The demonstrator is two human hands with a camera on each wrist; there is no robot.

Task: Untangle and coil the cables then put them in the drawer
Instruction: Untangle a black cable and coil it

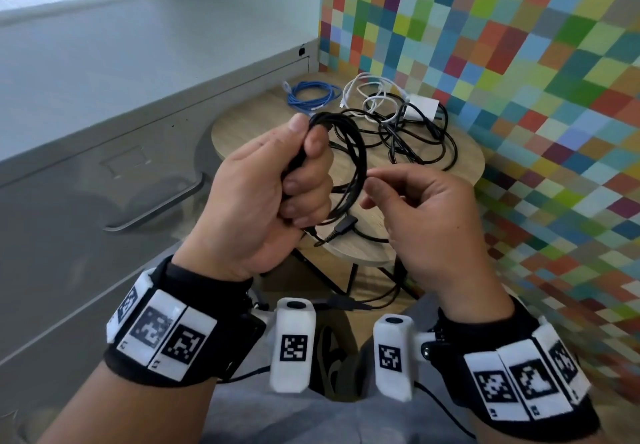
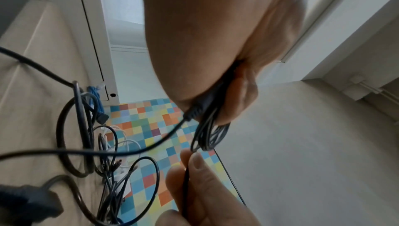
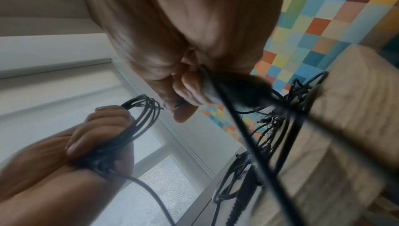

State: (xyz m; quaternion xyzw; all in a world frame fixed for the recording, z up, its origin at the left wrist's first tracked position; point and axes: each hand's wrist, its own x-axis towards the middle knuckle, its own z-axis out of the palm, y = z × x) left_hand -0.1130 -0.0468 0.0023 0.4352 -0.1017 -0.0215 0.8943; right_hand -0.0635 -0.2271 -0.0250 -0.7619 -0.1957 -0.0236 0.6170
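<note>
My left hand (image 1: 304, 166) grips a coil of black cable (image 1: 360, 166) in its fist above the round wooden table (image 1: 242, 125). The coil's loops hang to the right of the fist, and a plug end (image 1: 346, 226) dangles below it. My right hand (image 1: 372, 187) is just right of the coil and pinches one strand of the same cable between thumb and fingers. In the left wrist view the coil (image 2: 207, 135) leaves my palm and the right fingertips (image 2: 194, 163) pinch the strand. In the right wrist view my left hand (image 3: 97, 135) holds the loops (image 3: 146, 110).
On the table lie a coiled blue cable (image 1: 311, 95), a white cable with a white charger (image 1: 420, 106) and a loose tangle of black cables (image 1: 415, 139). A grey cabinet drawer with a bar handle (image 1: 156, 208) stands shut at the left. A colourful checkered wall (image 1: 519, 63) borders the right.
</note>
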